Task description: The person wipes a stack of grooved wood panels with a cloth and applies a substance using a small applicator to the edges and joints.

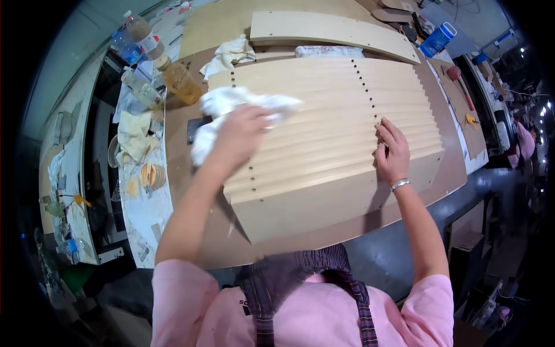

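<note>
A row of pale wooden boards (pixel 312 127) stands packed side by side on the table, their top edges forming ridges. Dark round holes run across them in two lines. My left hand (pixel 240 134), slightly blurred, is closed on a white cloth (pixel 222 101) over the left end of the boards. Part of the cloth hangs past that end. On the right, my right hand (pixel 395 155) rests its fingertips on the ridges beside a line of holes. Its fingers are bent, with the thumb apart from them, and I see nothing held in it.
Long pale boards (pixel 324 26) lie behind the row, near a whitish block (pixel 328 52) and a crumpled cloth (pixel 234 53). At the left stand several bottles, one with amber liquid (pixel 180 81). A blue canister (pixel 438 39) is at the far right. The brown table board (pixel 199 231) extends toward me.
</note>
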The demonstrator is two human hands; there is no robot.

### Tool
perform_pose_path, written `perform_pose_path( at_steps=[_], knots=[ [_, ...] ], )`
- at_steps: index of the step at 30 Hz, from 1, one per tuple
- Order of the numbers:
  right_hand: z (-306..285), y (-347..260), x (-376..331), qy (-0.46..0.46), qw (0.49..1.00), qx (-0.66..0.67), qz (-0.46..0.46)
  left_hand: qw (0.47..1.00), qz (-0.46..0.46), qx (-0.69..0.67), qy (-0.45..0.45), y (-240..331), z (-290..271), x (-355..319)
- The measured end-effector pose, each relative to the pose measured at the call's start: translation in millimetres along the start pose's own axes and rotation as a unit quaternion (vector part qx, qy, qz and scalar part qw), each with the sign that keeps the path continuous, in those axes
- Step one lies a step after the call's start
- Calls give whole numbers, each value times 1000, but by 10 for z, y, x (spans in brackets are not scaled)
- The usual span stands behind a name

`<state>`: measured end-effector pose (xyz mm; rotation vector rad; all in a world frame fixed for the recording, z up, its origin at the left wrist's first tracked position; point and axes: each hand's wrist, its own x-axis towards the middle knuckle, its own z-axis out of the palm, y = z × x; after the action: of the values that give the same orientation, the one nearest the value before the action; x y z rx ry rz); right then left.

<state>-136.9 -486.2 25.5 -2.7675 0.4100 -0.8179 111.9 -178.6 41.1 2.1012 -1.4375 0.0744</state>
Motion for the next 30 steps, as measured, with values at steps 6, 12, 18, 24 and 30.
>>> perform_pose_path(
  at_steps=[6, 12, 18, 24, 30],
  knots=[
    [7, -15, -23, -5, 1000, -15, 2, 978, -121, -34, 164, -170, -354, 399],
    [3, -10, -7, -2, 1000, 0, 7, 996, -89, 25, 4, -579, -35, 872],
    [-30, -73, 23, -1, 1000, 2, 14, 993, -82, -34, 82, -777, 39, 943],
    [-37, -35, 6, 7, 1000, 5, 8, 977, -201, 7, 74, -729, -201, 929],
    [-42, -82, 26, 5, 1000, 6, 16, 772, -210, -583, 140, -591, -632, 898]
  ],
)
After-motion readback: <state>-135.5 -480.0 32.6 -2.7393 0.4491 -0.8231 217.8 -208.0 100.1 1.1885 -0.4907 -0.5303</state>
